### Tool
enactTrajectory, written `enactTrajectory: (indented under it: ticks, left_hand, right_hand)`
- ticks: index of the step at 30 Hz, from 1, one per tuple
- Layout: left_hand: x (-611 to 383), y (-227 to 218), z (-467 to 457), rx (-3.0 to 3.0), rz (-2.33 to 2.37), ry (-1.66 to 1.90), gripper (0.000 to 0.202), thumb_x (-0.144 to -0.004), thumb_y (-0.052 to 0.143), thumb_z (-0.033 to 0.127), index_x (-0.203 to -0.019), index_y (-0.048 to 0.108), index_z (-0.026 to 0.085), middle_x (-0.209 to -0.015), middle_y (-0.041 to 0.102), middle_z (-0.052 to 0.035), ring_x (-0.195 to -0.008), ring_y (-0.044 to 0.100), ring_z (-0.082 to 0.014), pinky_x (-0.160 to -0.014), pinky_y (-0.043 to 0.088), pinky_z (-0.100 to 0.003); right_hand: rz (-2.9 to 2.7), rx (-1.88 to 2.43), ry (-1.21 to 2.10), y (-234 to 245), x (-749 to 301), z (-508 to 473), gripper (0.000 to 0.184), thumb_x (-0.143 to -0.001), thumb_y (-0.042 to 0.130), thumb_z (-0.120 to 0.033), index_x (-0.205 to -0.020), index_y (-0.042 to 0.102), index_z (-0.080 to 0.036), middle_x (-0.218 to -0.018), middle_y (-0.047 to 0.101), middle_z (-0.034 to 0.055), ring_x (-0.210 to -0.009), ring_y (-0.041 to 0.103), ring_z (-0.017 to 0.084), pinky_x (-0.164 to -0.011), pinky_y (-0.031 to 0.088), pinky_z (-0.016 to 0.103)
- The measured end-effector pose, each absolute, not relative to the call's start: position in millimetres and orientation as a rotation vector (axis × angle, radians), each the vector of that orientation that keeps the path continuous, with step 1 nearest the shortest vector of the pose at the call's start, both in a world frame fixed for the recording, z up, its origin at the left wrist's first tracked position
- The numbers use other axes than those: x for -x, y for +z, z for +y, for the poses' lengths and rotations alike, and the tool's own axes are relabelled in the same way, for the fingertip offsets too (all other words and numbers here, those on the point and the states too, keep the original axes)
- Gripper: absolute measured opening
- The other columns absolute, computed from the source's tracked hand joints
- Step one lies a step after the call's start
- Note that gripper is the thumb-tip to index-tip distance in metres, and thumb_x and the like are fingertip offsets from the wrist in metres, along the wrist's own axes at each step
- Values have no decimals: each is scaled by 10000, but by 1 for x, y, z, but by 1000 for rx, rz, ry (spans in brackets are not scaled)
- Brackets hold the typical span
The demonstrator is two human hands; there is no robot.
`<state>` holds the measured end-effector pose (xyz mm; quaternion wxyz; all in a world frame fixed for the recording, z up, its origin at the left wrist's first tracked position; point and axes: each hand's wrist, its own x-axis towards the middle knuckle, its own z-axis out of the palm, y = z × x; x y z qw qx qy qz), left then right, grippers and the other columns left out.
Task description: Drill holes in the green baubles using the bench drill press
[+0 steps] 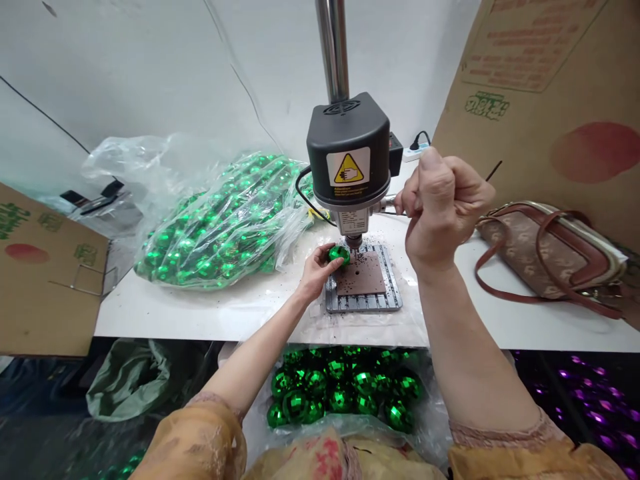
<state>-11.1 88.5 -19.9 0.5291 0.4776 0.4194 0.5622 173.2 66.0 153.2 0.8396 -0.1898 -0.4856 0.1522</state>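
Observation:
My left hand (pixel 320 270) pinches a shiny green faceted ball (pixel 339 255) between thumb and fingers. It holds the ball just left of the chuck (pixel 355 241) of a small black bench drill press (pixel 347 150), over the left part of its base. My right hand (pixel 443 200) is closed in a fist beside the drill head, around the feed handle (pixel 387 203); most of the handle is hidden by the fingers. Under the chuck lies a brown square board (pixel 365 277) with a small hole, on the slotted metal base (pixel 363 305). Dark chips are scattered there.
A clear plastic bag (pixel 215 227) of green balls lies left on the white table (pixel 200 313). More green balls (pixel 340 397) sit in plastic below the front edge. A patterned handbag (pixel 545 250) stands right, with cardboard boxes (pixel 545 100) at both sides and purple balls (pixel 590 393) lower right.

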Motion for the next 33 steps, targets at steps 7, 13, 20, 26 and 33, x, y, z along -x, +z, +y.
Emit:
enactTrajectory:
  ticks: [7,13,20,26,33]
  left_hand:
    - [10,-27,92,-1403,892,1204,667,-669,916,397,-1249,663,188,-1236,710,-103,-1158,655,-271,-1062,481,-425]
    - [13,-27,95,-1557,894,1103,646,-709,887,435,-1262,668,182,-1279,699,-119,-1226,628,-303,-1118,444,-463]
    - [10,-28,95,-1535,907,1106,704,-641,924,462,-1228,663,174,-1217,713,-116,-1188,637,-302,-1087,464,-463]
    - [-2,-18,82,-1593,998,1073,648,-633,932,422,-1178,673,184,-1141,719,-100,-1099,660,-281,-1034,487,-438]
    - [-14,-15,66,-1598,981,1106,608,-687,902,421,-1200,655,208,-1091,722,-92,-1067,669,-284,-1000,508,-449]
  right_hand:
    - [-1064,450,284,151,-174,66,506,-947,587,-388,-562,314,-206,-460,309,-61,-416,299,40,-442,266,268]
    - [-1050,438,301,150,-173,65,511,-944,590,-398,-570,303,-201,-476,305,-58,-426,290,38,-453,256,265]
    - [-1053,433,317,150,-172,64,497,-951,579,-378,-578,304,-199,-491,302,-57,-440,298,39,-467,243,268]
    - [-1055,486,296,149,-172,66,518,-941,573,-449,-582,282,-216,-475,292,-52,-437,282,60,-448,250,292]
    - [-1049,489,312,149,-172,65,523,-926,589,-473,-576,293,-222,-479,293,-52,-446,268,62,-454,253,300]
